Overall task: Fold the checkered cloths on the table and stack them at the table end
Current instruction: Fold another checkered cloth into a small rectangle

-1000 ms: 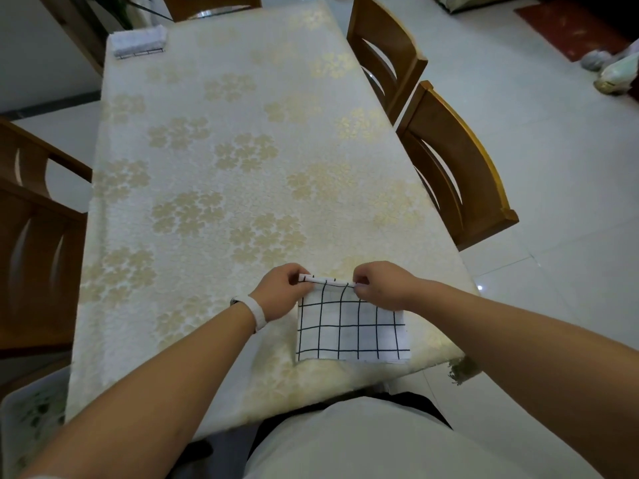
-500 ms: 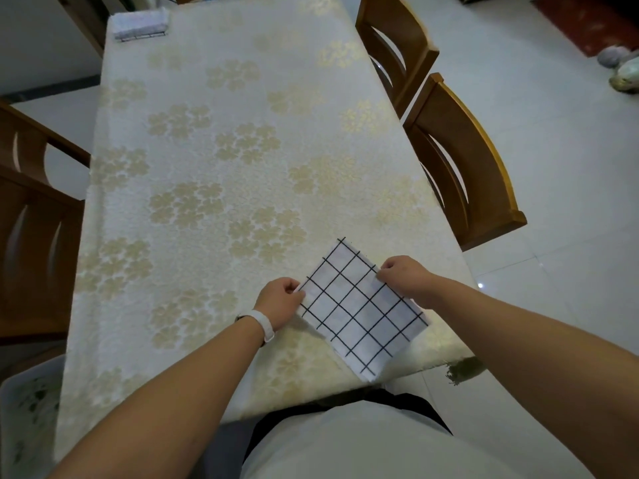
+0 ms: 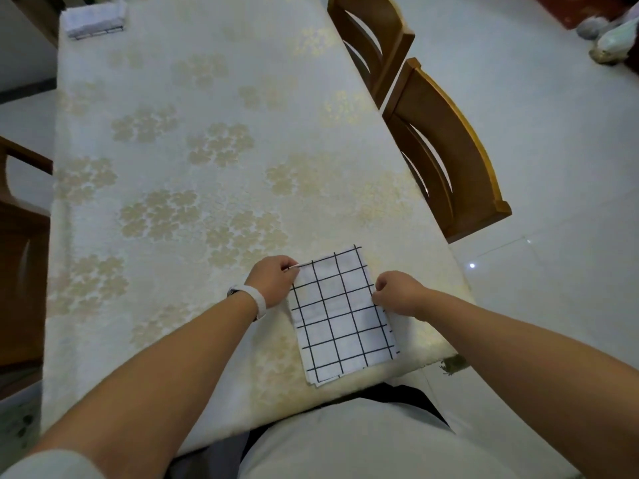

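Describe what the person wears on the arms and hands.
Both forearms are bare, with no gloves or rings visible. The left hand has a white band with a dark edge on its wrist. The right hand has a bare wrist. A pale sleeve edge shows at the lower left corner.

This is a home dining room. A long table [image 3: 214, 140] wears a cream tablecloth [image 3: 173, 81] with gold flower patterns, wooden dining chairs [image 3: 449, 143] stand tucked along its sides, and the floor [image 3: 553, 167] is glossy pale tile with a red rug [image 3: 570, 8] at its far edge.
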The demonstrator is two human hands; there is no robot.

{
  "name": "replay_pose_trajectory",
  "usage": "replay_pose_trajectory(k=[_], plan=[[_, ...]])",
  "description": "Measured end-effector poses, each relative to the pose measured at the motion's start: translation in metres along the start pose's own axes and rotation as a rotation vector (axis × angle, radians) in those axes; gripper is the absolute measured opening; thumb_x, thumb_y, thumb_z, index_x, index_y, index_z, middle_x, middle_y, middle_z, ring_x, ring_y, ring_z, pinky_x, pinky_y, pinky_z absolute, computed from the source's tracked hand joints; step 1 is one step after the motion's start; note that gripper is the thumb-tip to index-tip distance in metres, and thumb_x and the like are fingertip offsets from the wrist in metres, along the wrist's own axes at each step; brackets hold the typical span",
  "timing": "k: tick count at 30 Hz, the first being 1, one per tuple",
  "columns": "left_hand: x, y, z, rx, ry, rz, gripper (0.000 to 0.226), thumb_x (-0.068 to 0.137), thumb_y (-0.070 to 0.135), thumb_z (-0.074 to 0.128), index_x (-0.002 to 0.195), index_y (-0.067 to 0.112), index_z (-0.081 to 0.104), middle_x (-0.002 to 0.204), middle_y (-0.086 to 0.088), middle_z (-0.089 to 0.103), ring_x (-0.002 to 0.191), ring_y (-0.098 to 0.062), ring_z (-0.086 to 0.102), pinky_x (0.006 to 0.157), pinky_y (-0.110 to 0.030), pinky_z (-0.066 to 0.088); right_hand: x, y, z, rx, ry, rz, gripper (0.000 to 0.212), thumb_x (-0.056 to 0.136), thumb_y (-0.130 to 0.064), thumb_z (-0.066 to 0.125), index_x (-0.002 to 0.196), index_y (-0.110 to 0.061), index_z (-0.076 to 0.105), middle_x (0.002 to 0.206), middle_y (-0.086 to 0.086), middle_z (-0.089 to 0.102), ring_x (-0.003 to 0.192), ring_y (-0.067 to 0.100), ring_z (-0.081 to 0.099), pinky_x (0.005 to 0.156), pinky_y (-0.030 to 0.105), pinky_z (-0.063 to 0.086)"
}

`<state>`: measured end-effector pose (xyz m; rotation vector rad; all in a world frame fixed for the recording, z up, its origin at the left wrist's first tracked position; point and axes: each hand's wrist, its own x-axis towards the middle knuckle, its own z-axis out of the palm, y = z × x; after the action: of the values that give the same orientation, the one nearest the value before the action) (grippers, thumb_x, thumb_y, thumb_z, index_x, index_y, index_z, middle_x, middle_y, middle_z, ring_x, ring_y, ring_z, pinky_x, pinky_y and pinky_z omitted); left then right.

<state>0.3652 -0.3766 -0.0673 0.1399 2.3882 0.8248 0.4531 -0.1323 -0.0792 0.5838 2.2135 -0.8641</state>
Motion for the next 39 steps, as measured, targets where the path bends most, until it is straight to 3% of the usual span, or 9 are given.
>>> replay_pose_trajectory(k=[3, 5, 8, 10, 14, 17, 24, 30, 39], plan=[[0.004, 0.002, -0.003, -0.004, -0.004, 0.008, 0.02, 0.097, 0.025, 0.05, 0.085, 0.021, 0.065, 0.07, 0.002, 0.062, 0.064, -0.015, 0.055, 0.057, -0.025, 0.04, 0.008, -0.008, -0.008, 0.015, 0.032, -0.023, 0.025, 0.088, -0.021, 0.064, 0.11, -0.011, 0.058, 0.101, 0.008, 0.061, 0.087, 0.023, 0.059, 0.077, 0.038, 0.052], [0.005, 0.003, -0.005, -0.025, -0.004, 0.022, 0.019, 0.097, 0.024, 0.05, 0.087, 0.021, 0.065, 0.068, 0.004, 0.06, 0.062, -0.013, 0.054, 0.056, -0.025, 0.039, 0.014, -0.015, -0.012, 0.015, 0.114, -0.081, 0.049, 0.085, -0.021, 0.065, 0.13, -0.014, 0.048, 0.12, 0.008, 0.055, 0.098, 0.026, 0.059, 0.079, 0.037, 0.052], [0.007, 0.006, -0.011, -0.021, -0.009, 0.066, 0.019, 0.097, 0.023, 0.05, 0.084, 0.023, 0.064, 0.069, 0.006, 0.058, 0.064, -0.012, 0.052, 0.059, -0.025, 0.039, 0.021, -0.033, -0.023, -0.075, 0.195, -0.261, 0.074, 0.083, -0.019, 0.067, 0.148, -0.024, 0.031, 0.145, 0.006, 0.038, 0.128, 0.026, 0.045, 0.099, 0.039, 0.047], [0.007, 0.007, -0.015, -0.026, -0.009, 0.077, 0.017, 0.096, 0.023, 0.051, 0.088, 0.023, 0.065, 0.074, 0.007, 0.061, 0.069, -0.011, 0.055, 0.061, -0.023, 0.04, 0.025, -0.046, -0.032, -0.209, 0.185, -0.393, 0.075, 0.085, -0.02, 0.066, 0.149, -0.025, 0.03, 0.15, 0.003, 0.034, 0.134, 0.025, 0.037, 0.104, 0.039, 0.042], [0.008, 0.009, -0.024, -0.052, 0.018, 0.096, 0.012, 0.096, 0.024, 0.053, 0.094, 0.026, 0.065, 0.083, 0.014, 0.062, 0.077, -0.003, 0.056, 0.064, -0.016, 0.039, 0.035, -0.069, -0.044, -0.465, 0.092, -0.501, 0.035, 0.09, -0.02, 0.055, 0.125, -0.02, 0.057, 0.128, 0.003, 0.054, 0.112, 0.025, 0.053, 0.089, 0.039, 0.048], [0.004, 0.015, -0.033, -0.071, 0.064, 0.114, 0.012, 0.095, 0.023, 0.054, 0.093, 0.027, 0.065, 0.085, 0.015, 0.063, 0.079, 0.0, 0.057, 0.066, -0.015, 0.041, 0.029, -0.079, -0.048, -0.581, 0.083, -0.543, 0.007, 0.09, -0.017, 0.048, 0.09, -0.019, 0.055, 0.091, -0.001, 0.054, 0.084, 0.023, 0.053, 0.069, 0.035, 0.046], [-0.024, 0.006, -0.04, 0.173, 0.176, 0.373, 0.007, 0.092, 0.022, 0.059, 0.093, 0.022, 0.066, 0.089, 0.01, 0.063, 0.084, -0.009, 0.056, 0.076, -0.027, 0.047, 0.002, -0.063, -0.045, -0.608, 0.202, -0.756, 0.012, 0.091, -0.017, 0.049, 0.091, -0.013, 0.06, 0.089, 0.001, 0.056, 0.076, 0.021, 0.052, 0.061, 0.035, 0.045], [-0.048, -0.028, -0.014, 0.468, 0.249, 0.659, 0.006, 0.077, 0.007, 0.07, 0.079, 0.013, 0.068, 0.085, -0.003, 0.066, 0.077, -0.023, 0.057, 0.062, -0.033, 0.048, -0.015, -0.025, -0.006, -0.678, 0.232, -0.967, 0.007, 0.074, -0.012, 0.062, 0.079, -0.014, 0.058, 0.076, 0.004, 0.056, 0.062, 0.022, 0.048, 0.049, 0.034, 0.043], [-0.061, -0.068, 0.034, 0.759, 0.1, 0.553, 0.021, 0.057, 0.005, 0.077, 0.068, 0.012, 0.06, 0.076, -0.006, 0.06, 0.067, -0.027, 0.054, 0.055, -0.031, 0.038, -0.017, 0.015, 0.054, -0.908, 0.12, -0.932, 0.028, 0.061, -0.017, 0.067, 0.087, -0.016, 0.056, 0.083, 0.004, 0.054, 0.07, 0.024, 0.05, 0.055, 0.032, 0.04]])
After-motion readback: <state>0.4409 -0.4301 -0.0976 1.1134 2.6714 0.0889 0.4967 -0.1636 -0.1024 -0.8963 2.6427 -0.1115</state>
